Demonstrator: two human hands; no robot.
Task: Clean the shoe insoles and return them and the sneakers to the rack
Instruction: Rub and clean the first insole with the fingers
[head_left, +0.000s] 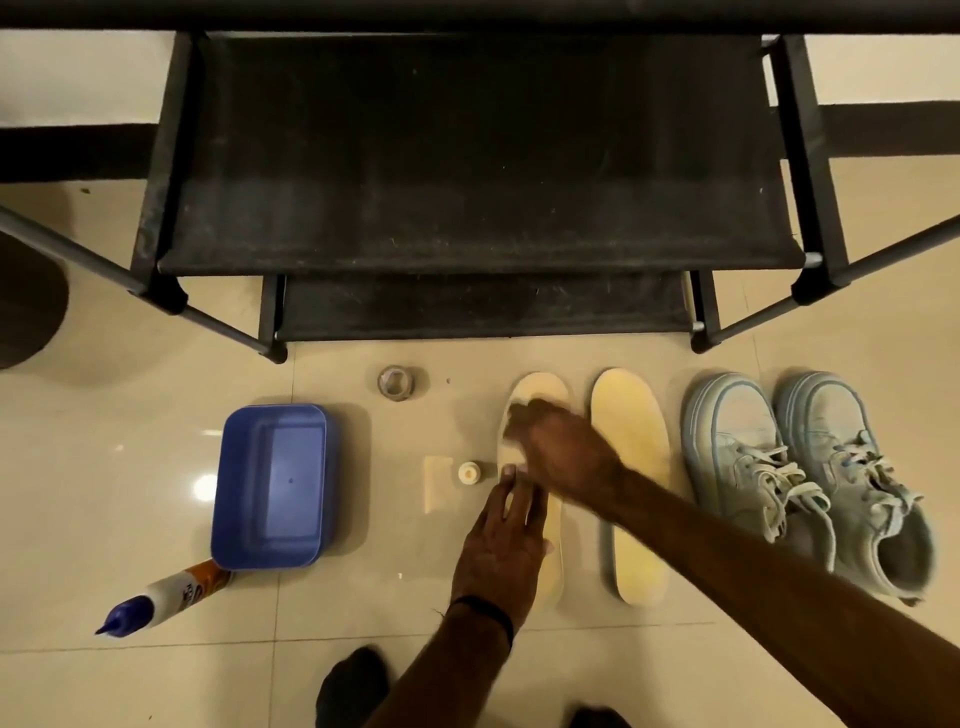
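Note:
Two pale yellow insoles lie side by side on the tiled floor in front of the black shoe rack (467, 218). My left hand (506, 540) presses flat with straight fingers on the middle of the left insole (540, 389). My right hand (558, 447) reaches across the right insole (631, 467) and lies blurred over the toe half of the left one; anything under its fingers is hidden. A pair of light blue sneakers (810, 483) with loose laces stands to the right of the insoles, toes toward the rack.
A blue plastic tub (270, 488) sits at left, with a bottle with a blue nozzle (161, 592) lying beside it. A tape roll (396, 383), a small white cap (470, 474) and a pale sheet (439, 486) lie near the insoles. My feet are at the bottom edge.

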